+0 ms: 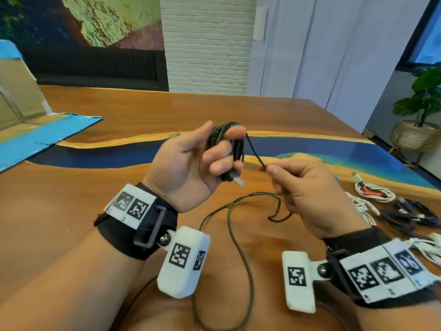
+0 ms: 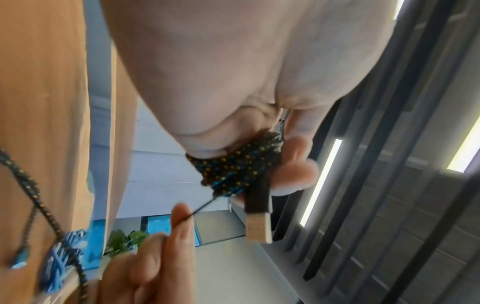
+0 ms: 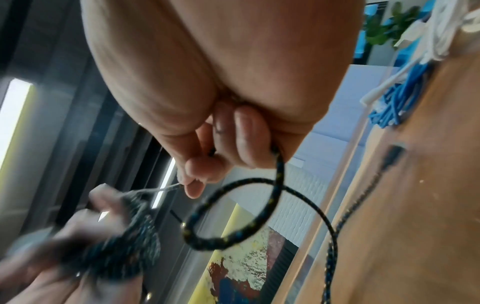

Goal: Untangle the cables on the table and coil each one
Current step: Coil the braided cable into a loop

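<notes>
Above the wooden table (image 1: 95, 103), the dark braided cable (image 1: 235, 237) is partly wound into a small bundle (image 1: 225, 139) gripped in the left hand (image 1: 191, 163). The fingers curl round the loops with the thumb pressed on top, and the cable's USB plug (image 2: 257, 223) sticks out below the fingers. From the bundle a short taut stretch runs to the right hand (image 1: 307, 192), which pinches the cable between thumb and forefinger, its other fingers curled in. Below that hand the loose remainder drops in a loop and trails across the tabletop toward the person, passing between the two forearms. Both hands are raised clear of the table, close together but not touching.

On the table to the right lie other cables: a white cable coil (image 1: 373, 193) with something red in it, and just beside it a dark tangle (image 1: 405, 215), with more white cable (image 1: 427, 249) nearer the right wrist. A cardboard box with blue tape (image 1: 31, 130) sits at the far left, and a potted plant (image 1: 422, 99) stands beyond the table's right corner.
</notes>
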